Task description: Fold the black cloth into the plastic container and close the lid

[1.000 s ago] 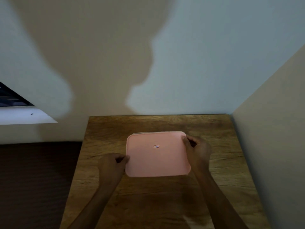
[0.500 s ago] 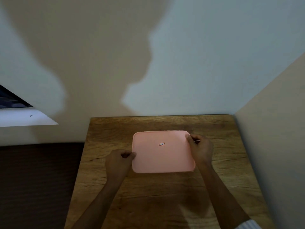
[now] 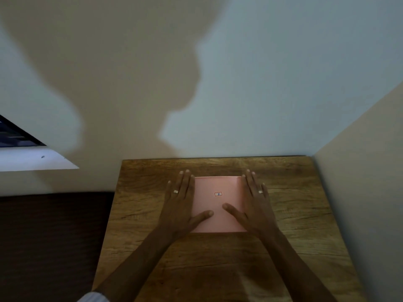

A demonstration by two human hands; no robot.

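Observation:
A pink lid (image 3: 218, 203) with a small sticker at its middle covers the plastic container, which stands on the wooden table (image 3: 294, 214). My left hand (image 3: 183, 205) lies flat, palm down, over the lid's left edge, fingers stretched toward the wall and thumb on the pink surface. My right hand (image 3: 255, 205) lies flat in the same way over the right edge. Each hand wears a ring. Neither hand grips anything. The container body and the black cloth are hidden under the lid.
The table sits in a corner, with a wall right behind it and another wall (image 3: 359, 192) along its right side. A dark surface (image 3: 52, 247) lies lower on the left. A white sill (image 3: 32, 162) juts out at the far left.
Both hands have let go of the lid's side edges and now lie flat and spread on top of it. The lid sits level on the container.

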